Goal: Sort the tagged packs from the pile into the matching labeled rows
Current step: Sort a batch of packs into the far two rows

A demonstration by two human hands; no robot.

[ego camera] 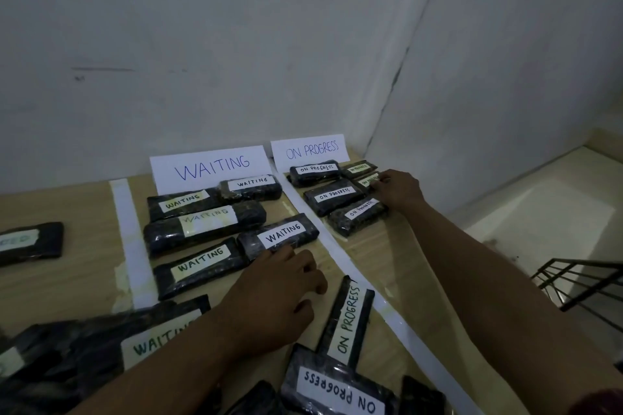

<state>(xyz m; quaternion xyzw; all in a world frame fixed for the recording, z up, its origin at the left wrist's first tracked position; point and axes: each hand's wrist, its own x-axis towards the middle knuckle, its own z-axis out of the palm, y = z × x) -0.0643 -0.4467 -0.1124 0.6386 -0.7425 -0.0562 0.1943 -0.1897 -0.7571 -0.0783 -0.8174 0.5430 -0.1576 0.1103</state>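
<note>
WAITING row (205,222) left of ON PROGRESS row (333,195); pile (337,394) in front.

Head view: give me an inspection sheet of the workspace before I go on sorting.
Surface: wooden table, divided by white tape strips.
Job's things: WAITING sign with five WAITING packs; ON PROGRESS sign with five ON PROGRESS packs; unsorted pile at near edge.
Clutter: nothing seen.
Hands: left hand touches one WAITING pack; right hand on one ON PROGRESS pack, grip unclear.
Cables: nothing seen.
Surroundings: white walls, stair railing at right.
</note>
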